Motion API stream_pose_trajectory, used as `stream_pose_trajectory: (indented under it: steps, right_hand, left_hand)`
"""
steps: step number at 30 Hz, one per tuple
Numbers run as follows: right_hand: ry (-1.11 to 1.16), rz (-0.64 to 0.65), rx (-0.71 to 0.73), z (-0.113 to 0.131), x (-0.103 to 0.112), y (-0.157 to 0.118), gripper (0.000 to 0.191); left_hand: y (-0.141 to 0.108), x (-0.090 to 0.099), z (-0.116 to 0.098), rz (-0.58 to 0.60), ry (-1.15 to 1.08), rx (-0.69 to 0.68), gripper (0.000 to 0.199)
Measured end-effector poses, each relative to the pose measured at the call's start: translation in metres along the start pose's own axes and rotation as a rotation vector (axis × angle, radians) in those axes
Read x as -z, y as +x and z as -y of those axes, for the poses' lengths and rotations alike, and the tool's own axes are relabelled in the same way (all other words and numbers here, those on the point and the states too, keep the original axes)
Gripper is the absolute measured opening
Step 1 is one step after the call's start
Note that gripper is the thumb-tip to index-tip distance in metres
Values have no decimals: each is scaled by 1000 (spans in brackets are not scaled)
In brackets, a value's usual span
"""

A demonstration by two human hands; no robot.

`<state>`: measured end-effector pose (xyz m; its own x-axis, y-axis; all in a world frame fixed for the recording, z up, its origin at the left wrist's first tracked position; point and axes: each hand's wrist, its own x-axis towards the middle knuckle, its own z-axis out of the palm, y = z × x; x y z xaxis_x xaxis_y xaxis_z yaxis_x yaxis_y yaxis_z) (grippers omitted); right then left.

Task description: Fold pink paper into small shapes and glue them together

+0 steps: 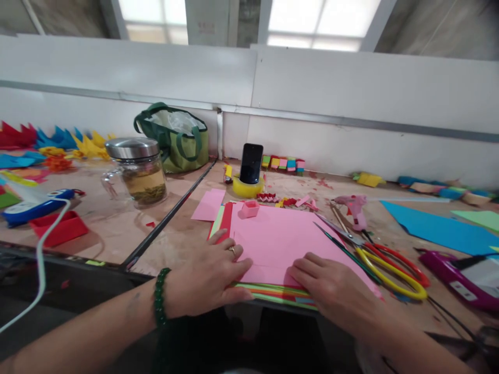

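A large sheet of pink paper (273,234) lies on top of a stack of coloured paper (276,295) at the table's front edge. At its near left corner is my left hand (212,272), index finger on the pink sheet and thumb below its edge. My right hand (331,283) has its bent fingers on the near right edge of the same sheet; its thumb is hidden. A faint crease runs across the sheet between both hands. On the far left part of the sheet sits a small folded pink paper box (250,209). Dark green pointed scissors or tweezers (346,252) lie along its right side.
Right of the stack lie scissors with red and yellow handles (390,265), a pink glue gun (354,208), blue paper (444,226) and a purple device (460,280). Behind stand a phone (251,162) on a yellow tape roll (247,188), a glass tea jar (142,179) and a green bag (187,150).
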<state>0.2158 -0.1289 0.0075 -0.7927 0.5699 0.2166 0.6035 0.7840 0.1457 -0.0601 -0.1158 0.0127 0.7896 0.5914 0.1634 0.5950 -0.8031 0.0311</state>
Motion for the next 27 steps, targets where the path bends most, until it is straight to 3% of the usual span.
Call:
stream_pose_trajectory:
  steps: [6, 9, 15, 19, 21, 27]
  right_hand:
    - [-45, -32, -17, -12, -1, -33, 35]
    - [-61, -17, -69, -13, 4, -37, 34]
    - [-67, -45, -72, 5, 13, 9, 18]
    - [60, 57, -15, 13, 2, 30, 11]
    - [85, 82, -29, 10, -2, 23, 12]
    - [142, -64, -189, -2, 2, -16, 31]
  left_hand:
    - [-26, -3, 10, -12, -22, 74, 41]
    - [-28, -1, 10, -43, 2, 85, 37]
    - [5, 1, -9, -59, 27, 51, 38]
    - [12, -6, -17, -25, -27, 28, 39]
    - [5, -6, -14, -20, -66, 50, 36]
    - [-1, 5, 5, -62, -121, 127, 37]
